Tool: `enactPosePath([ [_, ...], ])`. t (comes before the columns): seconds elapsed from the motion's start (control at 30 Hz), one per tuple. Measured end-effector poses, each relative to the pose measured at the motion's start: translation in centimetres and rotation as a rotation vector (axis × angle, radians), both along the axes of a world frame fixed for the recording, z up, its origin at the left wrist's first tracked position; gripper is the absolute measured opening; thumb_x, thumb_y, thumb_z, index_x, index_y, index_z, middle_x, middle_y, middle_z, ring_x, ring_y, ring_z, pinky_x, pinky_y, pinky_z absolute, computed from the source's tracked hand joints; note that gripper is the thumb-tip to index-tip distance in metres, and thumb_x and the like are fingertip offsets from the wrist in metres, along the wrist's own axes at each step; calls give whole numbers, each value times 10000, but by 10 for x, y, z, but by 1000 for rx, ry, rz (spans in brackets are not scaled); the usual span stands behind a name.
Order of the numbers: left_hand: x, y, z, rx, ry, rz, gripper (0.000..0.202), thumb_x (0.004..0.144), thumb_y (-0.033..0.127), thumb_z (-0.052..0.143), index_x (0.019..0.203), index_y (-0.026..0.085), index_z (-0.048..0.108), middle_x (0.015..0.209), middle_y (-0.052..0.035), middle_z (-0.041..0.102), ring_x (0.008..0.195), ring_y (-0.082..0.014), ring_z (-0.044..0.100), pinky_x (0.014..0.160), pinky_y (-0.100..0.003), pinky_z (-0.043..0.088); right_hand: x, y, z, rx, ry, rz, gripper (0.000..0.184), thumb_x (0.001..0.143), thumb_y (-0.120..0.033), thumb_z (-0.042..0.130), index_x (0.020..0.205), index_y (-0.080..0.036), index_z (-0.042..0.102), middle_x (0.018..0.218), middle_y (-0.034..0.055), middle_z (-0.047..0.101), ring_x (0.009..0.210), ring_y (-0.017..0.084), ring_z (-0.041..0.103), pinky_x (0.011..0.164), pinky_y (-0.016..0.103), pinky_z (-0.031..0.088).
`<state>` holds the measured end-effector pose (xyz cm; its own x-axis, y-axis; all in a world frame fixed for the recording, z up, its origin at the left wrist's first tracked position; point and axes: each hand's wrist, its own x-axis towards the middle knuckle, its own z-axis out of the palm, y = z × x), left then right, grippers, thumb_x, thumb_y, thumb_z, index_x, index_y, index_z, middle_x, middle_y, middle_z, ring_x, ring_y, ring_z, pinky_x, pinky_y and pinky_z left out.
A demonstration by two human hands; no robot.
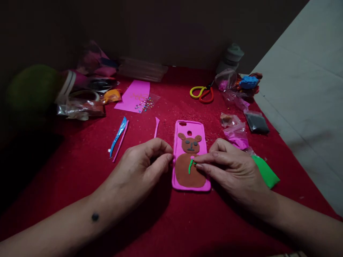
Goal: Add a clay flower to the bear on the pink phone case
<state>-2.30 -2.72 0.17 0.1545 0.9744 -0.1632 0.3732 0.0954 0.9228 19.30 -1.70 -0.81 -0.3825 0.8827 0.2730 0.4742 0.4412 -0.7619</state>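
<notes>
A pink phone case (188, 127) lies on the red cloth between my hands. On it is a flat brown clay bear (184, 169) with round ears, grey eyes, nose and mouth. A thin green clay strip (190, 167) runs down its belly below a small pink clay dot (192, 157). My left hand (148, 164) is closed at the case's left edge, thumb and index finger pinched against it. My right hand (233, 166) pinches at the belly, with a bit of green clay (195, 164) at its fingertips.
Blue (118, 137) and pink modelling tools (122, 141) lie left, with another pink tool (157, 126) nearer the case. Behind are pink paper (136, 91), rhinestones (146, 104) and scissors (202, 93). Clay packets (237, 135), a green packet (265, 171) and a bottle (230, 59) stand right.
</notes>
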Motion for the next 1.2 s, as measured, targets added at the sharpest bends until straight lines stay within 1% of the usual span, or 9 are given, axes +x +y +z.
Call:
enactPosePath([
  [0.1,0,1,-3,5,-7,-9,121,865,290,566,804,203,626,648,29,612,520,-85,491,487,-168,379,-2,0,-1,-13,-13,9,209,835,-88,675,934,-256,747,745,-19,502,694,109,516,611,233,440],
  [0.27,2,2,3,18,34,3,160,857,246,547,725,191,618,632,13,607,571,-111,513,516,-177,388,-1,-1,-4,-16,-6,22,207,849,-90,664,956,-249,742,757,-17,489,701,104,510,600,223,431],
  [0.33,3,3,4,6,17,15,164,845,234,557,702,191,623,620,10,605,575,-120,514,514,-180,389,0,-1,-5,-13,-19,21,214,850,-91,665,970,-253,740,755,-15,491,699,106,509,594,224,430],
  [0.47,3,1,3,-40,-119,57,134,791,218,630,661,194,646,595,4,592,558,-126,488,473,-178,358,2,-1,-3,4,-40,21,218,848,-96,668,975,-259,738,746,-11,501,685,111,516,575,230,433],
  [0.63,6,-2,4,-153,-281,163,100,741,200,689,645,193,662,575,9,569,508,-112,448,420,-173,314,2,0,-3,28,-59,35,217,852,-91,656,973,-252,736,744,-6,511,682,114,523,568,233,439],
  [0.77,5,1,3,-186,-358,146,111,676,148,725,599,194,659,551,12,578,501,-119,460,420,-187,325,1,1,-3,36,-60,42,203,849,-80,661,967,-228,733,747,-4,513,684,109,522,575,226,437],
  [0.97,2,4,1,-166,-314,118,96,668,159,720,606,204,664,547,14,588,482,-120,467,406,-195,326,-1,1,-1,43,-61,51,215,826,-28,658,943,-196,722,742,-7,512,689,103,521,591,217,427],
  [1.2,3,3,2,-124,-244,103,83,668,199,712,608,204,656,551,13,594,497,-124,495,414,-197,351,0,0,-1,-5,-61,56,189,841,-35,646,913,-202,698,763,-12,527,711,99,524,617,224,421],
])
